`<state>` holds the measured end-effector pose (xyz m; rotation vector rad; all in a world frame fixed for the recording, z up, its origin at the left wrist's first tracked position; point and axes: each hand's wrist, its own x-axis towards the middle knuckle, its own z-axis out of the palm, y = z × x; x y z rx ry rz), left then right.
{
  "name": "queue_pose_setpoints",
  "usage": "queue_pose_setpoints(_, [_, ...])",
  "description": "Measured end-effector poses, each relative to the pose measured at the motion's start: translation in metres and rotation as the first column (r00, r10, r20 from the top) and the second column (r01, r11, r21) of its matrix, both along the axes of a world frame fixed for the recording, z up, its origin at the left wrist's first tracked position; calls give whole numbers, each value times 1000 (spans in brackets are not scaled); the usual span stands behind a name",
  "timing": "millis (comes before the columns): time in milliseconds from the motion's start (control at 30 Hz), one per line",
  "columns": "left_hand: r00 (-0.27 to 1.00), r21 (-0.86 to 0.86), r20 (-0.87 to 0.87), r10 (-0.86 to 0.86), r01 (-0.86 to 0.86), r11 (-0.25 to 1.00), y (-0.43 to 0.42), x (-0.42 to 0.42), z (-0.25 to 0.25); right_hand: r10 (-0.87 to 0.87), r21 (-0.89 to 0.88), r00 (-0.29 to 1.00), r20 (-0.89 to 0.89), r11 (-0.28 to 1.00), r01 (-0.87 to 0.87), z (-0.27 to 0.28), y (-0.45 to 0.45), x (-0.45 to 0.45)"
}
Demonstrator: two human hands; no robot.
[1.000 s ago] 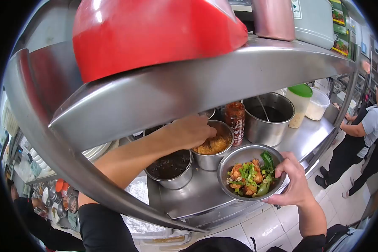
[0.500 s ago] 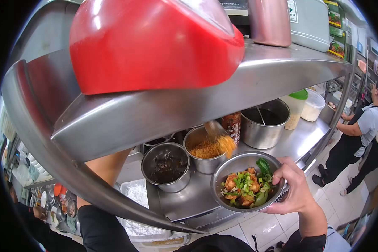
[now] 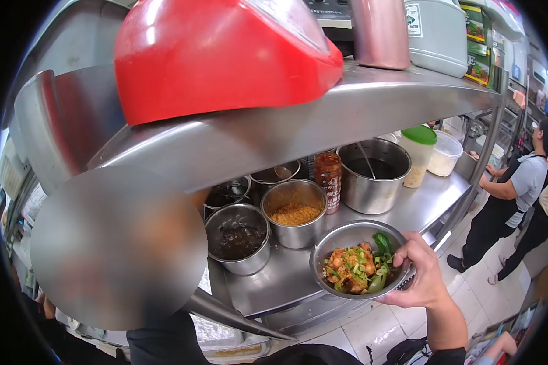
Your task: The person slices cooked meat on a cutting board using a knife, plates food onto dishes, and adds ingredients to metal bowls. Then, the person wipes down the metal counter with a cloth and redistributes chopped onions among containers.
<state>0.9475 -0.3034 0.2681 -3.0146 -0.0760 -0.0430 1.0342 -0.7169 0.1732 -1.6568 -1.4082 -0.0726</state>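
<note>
My right hand (image 3: 421, 271) holds a steel bowl (image 3: 320, 275) by its right rim, thumb over the edge. In it lie browned chunks (image 3: 349, 263), chopped green onion and a leafy green (image 3: 383, 243). Behind the bowl stands a steel pot of orange-brown crumbs (image 3: 295, 213), and left of that a pot of dark contents (image 3: 240, 241). A red-labelled jar (image 3: 328, 182) stands beside a large pot of dark liquid (image 3: 375, 173). My left hand is hidden, with a round blurred patch over the left side of the view.
A steel shelf (image 3: 323, 131) crosses above the pots, bearing a red object (image 3: 219, 67), a pink container (image 3: 380, 33) and a grey jug (image 3: 437, 39). A green-lidded container (image 3: 418, 155) and a white tub (image 3: 444, 153) stand at the right. Two people (image 3: 511, 201) stand farther right.
My left hand has left the crumb pot, first with a scoop of crumbs tipped toward the bowl, and is now out of sight. Orange crumbs now lie on the food.
</note>
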Motion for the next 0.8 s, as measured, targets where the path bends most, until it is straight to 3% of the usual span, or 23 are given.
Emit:
queue_pose_setpoints(233, [917, -40, 354, -184, 212, 977, -53, -61, 55, 32, -18, 999, -1, 999, -32, 8, 9, -8])
queue_pose_setpoints(267, [924, -62, 331, -190, 223, 973, -58, -58, 53, 36, -53, 999, -23, 998, -37, 9, 10, -12])
queue_pose_setpoints(333, [986, -174, 125, -108, 129, 976, -76, -27, 39, 33, -46, 999, -9, 998, -33, -1, 5, 4])
queue_pose_setpoints(367, [994, 52, -80, -70, 74, 996, -92, -13, 33, 56, -26, 998, 37, 998, -55, -9, 0, 12])
queue_pose_setpoints(400, [997, 52, 35, -72, 70, 996, -94, -16, 22, 121, -6, 989, 82, 993, -120, -18, 2, 18])
queue_pose_setpoints(433, [986, 50, 152, -74, 67, 997, -97, -18, 10, 72, 108, 997, -23, 992, -69, -34, -3, 19])
queue_pose_setpoints(467, [961, 45, 264, -75, 65, 997, -101, -20, -3, 108, -13, 992, -64, 994, -109, -46, -17, 37])
queue_pose_setpoints(533, [808, -51, 584, 79, -60, 997, -106, -85, -3, 168, 107, 982, 82, 978, -177, -80, -29, 105])
queue_pose_setpoints(567, [685, -125, 713, 149, -85, 989, -106, -116, -2, 67, 5, 995, 79, 998, -67, -44, -29, 63])
queue_pose_setpoints(600, [544, -164, 796, 267, -231, 959, -110, -144, -13, 198, 59, 975, 100, 977, -205, -39, -25, 70])
queue_pose_setpoints(667, [451, -497, 749, 485, -101, 862, -153, -205, -47, 434, 95, 898, -80, 900, -426, -45, -15, 77])
queue_pose_setpoints(733, [435, -444, 828, 354, 124, 887, -185, -232, -108, 482, 65, 865, -144, 876, -477, -44, -1, 41])
queue_pose_setpoints(767, [494, -680, 698, 518, 232, 695, -219, -302, -127, 469, -13, 879, -82, 882, -472, -34, 1, -32])
queue_pose_setpoints(800, [557, -804, 585, 590, 303, 512, -246, -323, -146, 567, -13, 822, -53, 823, -568, -36, 13, -62])
